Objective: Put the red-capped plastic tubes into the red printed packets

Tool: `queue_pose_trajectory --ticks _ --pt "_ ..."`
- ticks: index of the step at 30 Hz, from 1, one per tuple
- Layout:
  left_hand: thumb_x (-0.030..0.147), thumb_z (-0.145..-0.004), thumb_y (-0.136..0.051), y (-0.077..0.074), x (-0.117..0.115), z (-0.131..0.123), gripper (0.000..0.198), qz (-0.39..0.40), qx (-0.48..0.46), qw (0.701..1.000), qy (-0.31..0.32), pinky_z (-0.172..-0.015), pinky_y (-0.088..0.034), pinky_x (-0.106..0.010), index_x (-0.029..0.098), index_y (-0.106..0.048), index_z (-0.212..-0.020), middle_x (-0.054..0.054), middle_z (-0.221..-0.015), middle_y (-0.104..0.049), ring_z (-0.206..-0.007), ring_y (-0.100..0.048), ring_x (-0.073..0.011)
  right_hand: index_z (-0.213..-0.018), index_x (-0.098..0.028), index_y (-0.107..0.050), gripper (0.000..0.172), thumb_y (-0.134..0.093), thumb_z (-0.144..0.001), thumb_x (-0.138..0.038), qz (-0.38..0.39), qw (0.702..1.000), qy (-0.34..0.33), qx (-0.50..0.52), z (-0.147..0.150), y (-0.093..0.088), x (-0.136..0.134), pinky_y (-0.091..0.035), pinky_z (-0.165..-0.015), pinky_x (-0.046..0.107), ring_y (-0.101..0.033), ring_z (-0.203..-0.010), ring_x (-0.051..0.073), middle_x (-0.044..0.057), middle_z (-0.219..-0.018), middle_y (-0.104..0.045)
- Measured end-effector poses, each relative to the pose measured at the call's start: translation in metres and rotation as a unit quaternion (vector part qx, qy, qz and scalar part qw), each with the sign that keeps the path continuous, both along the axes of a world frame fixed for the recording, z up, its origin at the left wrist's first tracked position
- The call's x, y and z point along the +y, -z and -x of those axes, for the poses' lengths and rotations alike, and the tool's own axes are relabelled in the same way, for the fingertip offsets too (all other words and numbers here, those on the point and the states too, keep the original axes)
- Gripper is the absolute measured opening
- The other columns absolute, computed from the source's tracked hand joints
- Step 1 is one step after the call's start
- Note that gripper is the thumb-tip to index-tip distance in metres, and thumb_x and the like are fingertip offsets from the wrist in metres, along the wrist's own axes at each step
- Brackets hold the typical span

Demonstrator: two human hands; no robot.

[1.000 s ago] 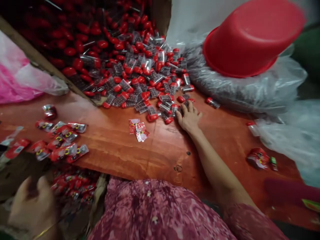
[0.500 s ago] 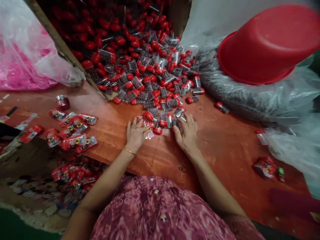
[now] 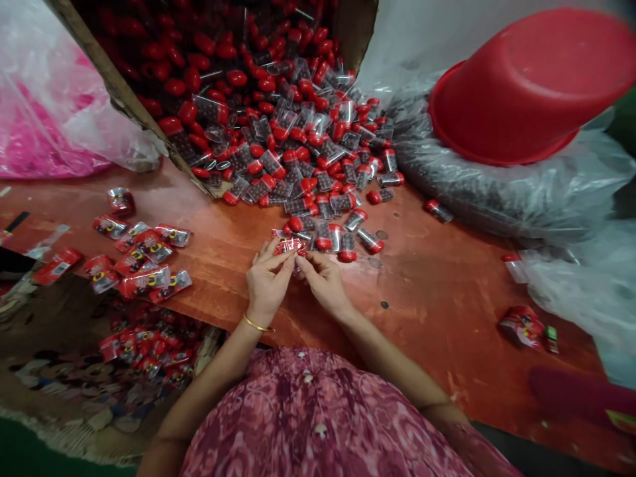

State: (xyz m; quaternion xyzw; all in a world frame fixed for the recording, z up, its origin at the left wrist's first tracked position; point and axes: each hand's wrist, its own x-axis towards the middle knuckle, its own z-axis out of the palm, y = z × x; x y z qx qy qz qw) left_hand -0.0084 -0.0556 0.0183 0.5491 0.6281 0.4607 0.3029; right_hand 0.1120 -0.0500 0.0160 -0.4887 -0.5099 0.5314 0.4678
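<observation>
My left hand (image 3: pixel 267 281) and my right hand (image 3: pixel 324 281) meet over the red-brown table (image 3: pixel 437 285), their fingertips pinching a small red printed wrapper (image 3: pixel 287 247) between them. Just beyond the fingers lie a few clear tubes with red caps (image 3: pixel 328 237), pulled away from a big heap of the same tubes (image 3: pixel 303 146) that spills out of a tipped cardboard box (image 3: pixel 119 93). A gold bangle sits on my left wrist.
Wrapped red packets (image 3: pixel 142 262) lie at the table's left edge, with more in a box below (image 3: pixel 144 354). An upturned red plastic basin (image 3: pixel 531 86) rests on clear bags of dark goods (image 3: pixel 501 192) at the right. A pink bag (image 3: pixel 44 132) lies far left.
My left hand came up from the lower left to the table. Both hands dragged a few tubes out of the heap, then drew together on the red wrapper.
</observation>
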Motion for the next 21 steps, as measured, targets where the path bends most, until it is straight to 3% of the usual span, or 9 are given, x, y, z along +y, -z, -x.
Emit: queue_pose_trajectory --ticks 2,4,6,8,12,16,21 --pt "0.039 -0.076 -0.061 -0.003 -0.003 -0.001 0.031 0.028 -0.081 0.996 -0.02 -0.1 -0.039 -0.036 0.021 -0.069 -0.1 -0.007 -0.121 -0.062 -0.115 -0.054 -0.0225 -0.065 -0.019 -0.052 0.031 -0.053 -0.078 -0.048 -0.003 1.0 0.022 0.008 0.002 -0.002 0.002 -0.037 -0.047 0.022 -0.043 -0.049 0.009 -0.004 -0.055 -0.05" --pt "0.048 -0.074 -0.061 -0.006 -0.008 0.0 0.039 0.113 -0.156 0.981 -0.019 -0.081 -0.049 -0.03 0.018 -0.07 -0.097 -0.008 -0.103 -0.07 -0.099 -0.062 -0.0219 -0.059 -0.02 -0.047 0.033 -0.052 -0.078 -0.046 -0.023 0.998 0.053 -0.015 0.001 -0.003 0.001 -0.034 -0.047 0.022 -0.039 -0.047 0.008 -0.005 -0.05 -0.044" --pt "0.058 -0.07 -0.058 -0.008 -0.013 0.0 0.048 0.228 -0.222 0.948 0.023 -0.06 -0.05 -0.025 0.014 -0.071 -0.085 -0.009 -0.081 -0.071 -0.081 -0.065 -0.0213 -0.056 -0.02 -0.045 0.033 -0.051 -0.08 -0.042 -0.057 0.994 0.075 -0.054 -0.001 -0.003 -0.001 -0.032 -0.047 0.022 -0.036 -0.047 0.008 -0.005 -0.049 -0.042" --pt "0.062 -0.066 -0.06 -0.01 -0.018 -0.003 0.052 0.29 -0.288 0.911 0.057 -0.052 -0.047 -0.023 0.013 -0.071 -0.077 -0.008 -0.071 -0.069 -0.071 -0.065 -0.0191 -0.055 -0.02 -0.043 0.033 -0.049 -0.082 -0.038 -0.096 0.987 0.084 -0.093 -0.004 -0.001 -0.005 -0.032 -0.048 0.023 -0.034 -0.048 0.008 -0.005 -0.05 -0.04" --pt "0.049 -0.054 -0.075 -0.014 -0.019 -0.013 0.041 0.265 -0.413 0.871 0.008 -0.057 -0.047 -0.021 0.016 -0.068 -0.076 -0.003 -0.076 -0.068 -0.066 -0.061 -0.0122 -0.054 -0.021 -0.038 0.034 -0.045 -0.085 -0.032 -0.152 0.975 0.092 -0.136 -0.006 0.004 -0.008 -0.03 -0.049 0.024 -0.034 -0.048 0.009 -0.005 -0.05 -0.037" --pt "0.042 -0.048 -0.081 -0.016 -0.014 -0.016 0.039 0.287 -0.514 0.808 0.007 -0.064 -0.049 -0.024 0.016 -0.066 -0.072 -0.001 -0.073 -0.068 -0.066 -0.061 -0.0115 -0.057 -0.021 -0.042 0.03 -0.045 -0.085 -0.031 -0.169 0.973 0.063 -0.148 -0.002 0.009 -0.011 -0.032 -0.05 0.024 -0.037 -0.05 0.01 -0.004 -0.054 -0.041" --pt "0.036 -0.046 -0.083 -0.017 -0.009 -0.012 0.037 0.259 -0.517 0.815 -0.035 -0.066 -0.049 -0.024 0.014 -0.066 -0.071 -0.001 -0.068 -0.068 -0.066 -0.062 -0.0122 -0.063 -0.021 -0.049 0.03 -0.039 -0.089 -0.031 -0.176 0.968 -0.002 -0.181 -0.012 0.006 -0.004 -0.039 -0.054 0.026 -0.045 -0.055 0.013 -0.001 -0.058 -0.048"
